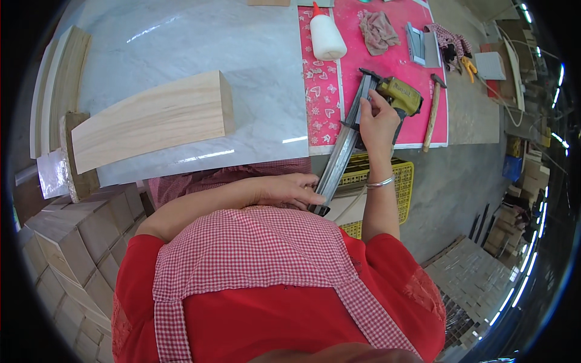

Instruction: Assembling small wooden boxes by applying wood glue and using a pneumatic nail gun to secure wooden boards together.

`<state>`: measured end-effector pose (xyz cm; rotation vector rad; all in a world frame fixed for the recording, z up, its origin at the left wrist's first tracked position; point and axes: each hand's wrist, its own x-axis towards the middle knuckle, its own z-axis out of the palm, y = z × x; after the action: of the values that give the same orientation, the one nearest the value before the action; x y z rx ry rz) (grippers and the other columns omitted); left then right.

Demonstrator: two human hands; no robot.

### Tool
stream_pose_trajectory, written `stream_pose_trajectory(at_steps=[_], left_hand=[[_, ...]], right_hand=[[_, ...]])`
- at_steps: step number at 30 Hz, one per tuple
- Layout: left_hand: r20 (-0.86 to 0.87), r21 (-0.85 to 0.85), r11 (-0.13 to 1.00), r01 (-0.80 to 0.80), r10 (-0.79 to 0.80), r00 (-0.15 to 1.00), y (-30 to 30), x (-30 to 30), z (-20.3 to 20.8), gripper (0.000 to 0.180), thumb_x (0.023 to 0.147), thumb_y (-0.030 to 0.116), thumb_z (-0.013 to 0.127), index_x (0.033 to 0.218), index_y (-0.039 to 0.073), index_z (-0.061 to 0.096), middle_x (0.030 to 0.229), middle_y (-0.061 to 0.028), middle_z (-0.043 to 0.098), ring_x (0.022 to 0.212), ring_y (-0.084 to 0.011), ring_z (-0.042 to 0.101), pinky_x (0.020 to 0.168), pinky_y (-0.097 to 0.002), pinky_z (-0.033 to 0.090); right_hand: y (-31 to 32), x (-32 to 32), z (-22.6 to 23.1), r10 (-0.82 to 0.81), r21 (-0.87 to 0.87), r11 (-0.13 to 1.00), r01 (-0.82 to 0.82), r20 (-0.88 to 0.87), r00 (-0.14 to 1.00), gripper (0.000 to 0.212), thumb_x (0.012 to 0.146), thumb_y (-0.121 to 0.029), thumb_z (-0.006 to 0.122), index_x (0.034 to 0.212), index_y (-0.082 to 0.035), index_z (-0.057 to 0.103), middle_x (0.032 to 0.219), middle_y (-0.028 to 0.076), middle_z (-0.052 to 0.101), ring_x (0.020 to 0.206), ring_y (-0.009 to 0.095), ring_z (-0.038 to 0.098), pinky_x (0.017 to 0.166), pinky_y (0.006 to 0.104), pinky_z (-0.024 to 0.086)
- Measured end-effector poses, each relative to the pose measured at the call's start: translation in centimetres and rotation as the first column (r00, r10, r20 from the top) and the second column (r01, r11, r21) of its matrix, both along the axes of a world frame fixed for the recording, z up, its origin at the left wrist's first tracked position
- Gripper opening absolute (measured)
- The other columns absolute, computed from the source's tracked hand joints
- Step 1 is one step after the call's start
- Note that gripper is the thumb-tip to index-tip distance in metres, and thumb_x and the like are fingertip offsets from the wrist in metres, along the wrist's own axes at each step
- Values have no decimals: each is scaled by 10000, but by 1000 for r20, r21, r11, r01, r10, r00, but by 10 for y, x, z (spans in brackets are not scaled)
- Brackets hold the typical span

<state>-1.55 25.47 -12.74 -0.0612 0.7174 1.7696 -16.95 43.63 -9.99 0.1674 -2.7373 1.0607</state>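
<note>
A pneumatic nail gun (402,97) with an olive-yellow body lies across the pink mat, its long metal magazine (339,160) slanting past the table's near edge toward me. My left hand (290,189) closes round the near end of that magazine, fingers partly bent. Over the magazine's far part, beside the gun's body, is my right hand (380,124). Its thumb and fingers are drawn together, and whatever they pinch is too small or hidden to tell. A thick curved wooden block (154,124) rests on the grey tabletop to the left.
On the pink mat (357,66) are a white glue bottle (327,37) with a red tip, a crumpled cloth (379,32), metal strips (417,45) and a hammer (433,112). A yellow crate (402,187) stands below the table edge. Wooden pieces (66,78) stack at far left.
</note>
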Motion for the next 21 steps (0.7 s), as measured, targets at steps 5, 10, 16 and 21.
stream_pose_trajectory(at_steps=[5,10,16,21], left_hand=[[23,-23,1000,17,-17,1000,-2,-3,1,585,939,263,685,1381,-2,408,1192,-98,621,1075,-144,617,941,-270,502],[29,-13,1000,6,-6,1000,1,-1,-1,587,938,262,686,1382,-1,407,1159,-87,627,1055,-141,622,930,-268,505],[-5,-24,999,32,-32,999,0,-2,-2,617,928,269,698,1390,0,392,1172,-96,626,1044,-139,620,917,-264,504],[-65,-41,999,34,-36,997,0,0,7,658,861,358,759,1313,9,432,1159,-113,600,984,-158,602,829,-270,508]], right_hand=[[-7,1,3,-21,-17,1000,21,22,1000,271,844,-81,688,1079,54,695,659,155,642,538,213,610,573,326,493],[-7,4,1,18,75,997,-18,10,1000,273,843,-85,698,1083,46,691,692,148,622,599,247,623,588,345,496],[-8,9,5,192,381,913,-144,-92,977,296,873,-113,675,1115,55,648,873,188,564,778,344,623,661,398,509],[-11,12,14,230,419,881,-221,30,973,305,895,-120,643,1137,63,612,982,217,536,881,400,606,722,429,516]])
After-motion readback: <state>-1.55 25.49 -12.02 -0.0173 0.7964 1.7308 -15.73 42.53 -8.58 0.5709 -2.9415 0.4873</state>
